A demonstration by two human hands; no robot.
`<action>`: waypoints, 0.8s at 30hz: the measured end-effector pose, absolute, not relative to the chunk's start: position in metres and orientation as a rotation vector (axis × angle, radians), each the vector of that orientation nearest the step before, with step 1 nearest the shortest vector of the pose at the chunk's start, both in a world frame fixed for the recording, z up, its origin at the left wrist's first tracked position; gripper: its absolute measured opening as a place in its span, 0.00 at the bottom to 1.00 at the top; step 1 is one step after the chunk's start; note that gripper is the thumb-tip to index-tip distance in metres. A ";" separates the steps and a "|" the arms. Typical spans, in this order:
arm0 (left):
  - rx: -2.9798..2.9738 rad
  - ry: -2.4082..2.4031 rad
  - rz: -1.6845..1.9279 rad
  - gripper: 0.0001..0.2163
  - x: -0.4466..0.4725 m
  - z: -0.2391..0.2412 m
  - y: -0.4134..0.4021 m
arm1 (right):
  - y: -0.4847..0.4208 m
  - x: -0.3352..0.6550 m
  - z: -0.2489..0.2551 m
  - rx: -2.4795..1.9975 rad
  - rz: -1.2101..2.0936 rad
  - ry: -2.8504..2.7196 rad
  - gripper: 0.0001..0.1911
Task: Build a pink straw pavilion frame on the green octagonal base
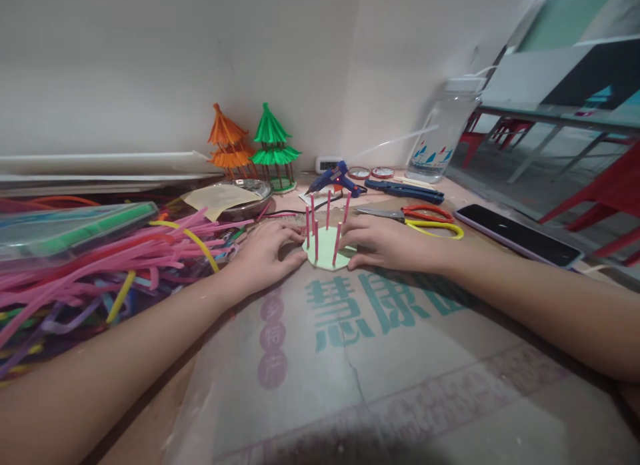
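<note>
A pale green cardboard base (325, 248), many-sided, lies flat with several thin pink posts (317, 241) standing upright on it. My left hand (267, 251) is at its left edge, thumb and fingers curved about the rim. On the opposite side, my right hand (383, 243) has its fingertips at the right edge, close to a front post; part of the rim is hidden behind them. Just behind the base rests a blue glue gun (327, 178) with a small red light. Scissors (385, 215) with orange and yellow handles lie beyond my right hand.
Pink and mixed-colour pipe cleaners (165, 265) heap at left, under a clear plastic case (75, 231). Orange (229, 141) and green (273, 145) pagoda models stand by the wall. A blue utility knife (407, 191), a phone (517, 235) and a water bottle (443, 131) are at right.
</note>
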State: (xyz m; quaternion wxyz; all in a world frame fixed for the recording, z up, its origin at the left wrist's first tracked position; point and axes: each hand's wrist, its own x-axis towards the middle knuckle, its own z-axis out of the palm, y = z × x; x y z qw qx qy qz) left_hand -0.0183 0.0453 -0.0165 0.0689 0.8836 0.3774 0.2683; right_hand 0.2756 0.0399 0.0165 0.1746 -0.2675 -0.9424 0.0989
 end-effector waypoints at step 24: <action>2.621 1.537 0.753 0.10 -0.043 -0.019 0.091 | -0.013 0.263 0.037 -0.498 -0.084 -2.496 0.18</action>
